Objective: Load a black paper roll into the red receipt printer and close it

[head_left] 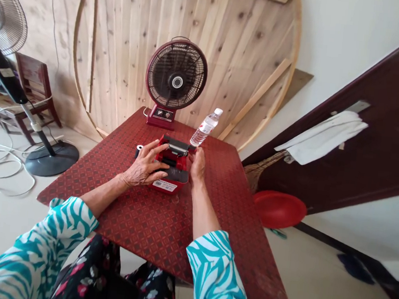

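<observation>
A small red device (171, 167) with a black and grey top and a white barcode label lies on the red patterned table (150, 220). My left hand (145, 165) rests on its left side with fingers spread over the top. My right hand (197, 164) grips its right edge, fingers curled round it. A small black roll (138, 150) stands just left of my left hand. Behind the device a clear water bottle (206, 127) with a white cap stands tilted in view.
A dark red table fan (175, 82) stands at the table's far edge before a round wooden panel (231, 44). A pedestal fan (21, 99), white cable and wooden chair (35, 91) are left. Right: a dark door (380, 138), white cloth (324, 135), red basin (279, 209).
</observation>
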Motion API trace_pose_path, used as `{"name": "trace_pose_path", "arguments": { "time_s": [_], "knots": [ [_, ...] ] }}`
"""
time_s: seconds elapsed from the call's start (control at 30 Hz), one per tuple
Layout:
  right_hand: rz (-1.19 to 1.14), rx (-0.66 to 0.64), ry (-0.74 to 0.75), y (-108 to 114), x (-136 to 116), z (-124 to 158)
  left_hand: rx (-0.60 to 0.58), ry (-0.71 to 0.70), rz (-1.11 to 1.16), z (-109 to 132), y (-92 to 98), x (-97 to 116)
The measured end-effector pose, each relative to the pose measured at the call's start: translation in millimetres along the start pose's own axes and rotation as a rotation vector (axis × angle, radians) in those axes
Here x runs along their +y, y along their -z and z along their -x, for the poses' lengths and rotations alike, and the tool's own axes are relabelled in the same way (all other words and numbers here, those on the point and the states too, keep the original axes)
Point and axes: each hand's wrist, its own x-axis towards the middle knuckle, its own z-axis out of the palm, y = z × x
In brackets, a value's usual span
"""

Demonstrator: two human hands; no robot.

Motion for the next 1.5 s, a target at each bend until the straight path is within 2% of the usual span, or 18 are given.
{"name": "trace_pose_path", "arguments": {
  "time_s": [0.1,0.23,0.5,0.7,0.87,1.0,1.2,1.37,1.5],
  "knots": [
    [0.055,0.037,-0.002,6.0,0.4,23.0,0.030,-0.002,-0.006,-0.4,0.4,1.9],
    [0.189,0.048,0.115,7.7,-1.7,45.4,0.083,0.047,0.001,1.2,0.1,0.0],
    [0.222,0.052,0.223,11.3,5.7,51.7,-0.011,0.172,-0.027,4.0,0.5,-11.3],
    [0.278,0.043,0.189,12.8,7.3,56.0,-0.091,0.225,-0.014,2.0,3.5,-11.6],
    [0.212,0.070,0.103,8.3,3.8,65.3,-0.199,0.161,0.014,4.7,12.6,-17.5],
    [0.171,0.068,0.035,5.8,3.7,69.9,-0.265,0.171,0.067,3.8,15.7,-19.3],
    [0.170,0.065,-0.003,3.7,5.0,71.4,-0.302,0.236,0.180,2.7,15.1,-20.8],
    [0.156,0.068,0.011,2.3,9.0,70.4,-0.273,0.313,0.270,1.7,17.4,-20.2],
    [0.132,0.072,-0.014,3.0,13.6,68.7,-0.129,0.509,0.465,0.3,17.3,-19.0]
  ]
}}
